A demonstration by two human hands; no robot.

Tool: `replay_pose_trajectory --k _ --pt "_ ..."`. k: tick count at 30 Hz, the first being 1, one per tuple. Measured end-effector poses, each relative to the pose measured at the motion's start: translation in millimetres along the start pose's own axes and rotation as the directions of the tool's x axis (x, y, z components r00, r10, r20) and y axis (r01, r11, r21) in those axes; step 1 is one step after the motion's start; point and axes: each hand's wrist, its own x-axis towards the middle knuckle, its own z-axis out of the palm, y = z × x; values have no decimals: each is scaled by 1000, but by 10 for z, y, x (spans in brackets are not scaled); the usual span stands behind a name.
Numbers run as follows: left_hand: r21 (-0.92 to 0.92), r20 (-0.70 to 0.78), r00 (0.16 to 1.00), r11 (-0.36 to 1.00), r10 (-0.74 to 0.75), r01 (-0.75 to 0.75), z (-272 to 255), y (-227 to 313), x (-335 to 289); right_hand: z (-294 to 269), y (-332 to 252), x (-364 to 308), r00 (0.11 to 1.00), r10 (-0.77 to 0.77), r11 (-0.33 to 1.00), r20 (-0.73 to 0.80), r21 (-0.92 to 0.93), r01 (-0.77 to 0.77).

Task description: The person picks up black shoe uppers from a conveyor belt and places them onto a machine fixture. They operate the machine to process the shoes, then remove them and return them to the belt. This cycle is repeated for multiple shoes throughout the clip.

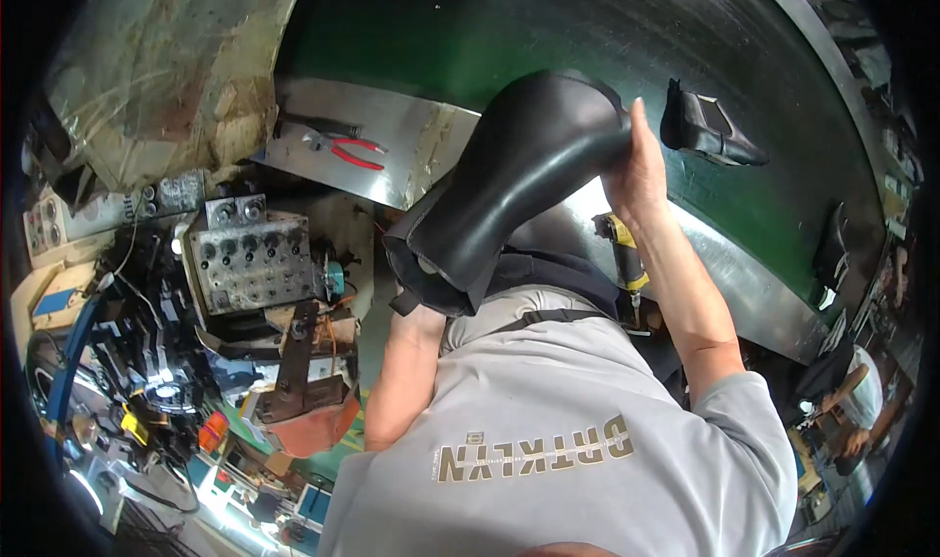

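Observation:
A black leather boot (539, 156) spans the space between my hands, tilted, its shaft opening at the lower left. My right hand (641, 170) grips its far right end, thumb upright along the edge and the other fingers hidden behind the leather. My left hand (421, 320) is at the shaft opening, holding the boot from below. Most of its fingers are hidden by the leather. Right of my right hand, a low black shoe-like upper (713, 129) lies on the green work surface (725, 209).
Red-handled pliers (351, 152) lie on a metal ledge (299, 170). A yellow and black power tool (625, 254) hangs by the bench edge. Left stand a knobbed control box (253, 261) and cluttered machinery. Another black piece (832, 249) lies far right; a person (860, 395) sits beyond.

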Motion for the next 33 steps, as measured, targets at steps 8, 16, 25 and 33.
replay_pose_trajectory --k 8,16,25,33 --pt "-647 -127 933 741 -335 178 11 90 49 -66 80 311 999 -17 985 -42 -170 9" --pt "-707 -276 920 707 -279 2 28 83 272 -106 160 854 992 42 998 -118 -33 -46" --pt "-719 -246 947 694 -205 -37 60 243 535 -540 190 1549 938 330 933 -106 190 -307" --pt "-815 -408 852 552 -328 -178 24 42 581 -203 331 1078 973 179 982 -145 82 -169"
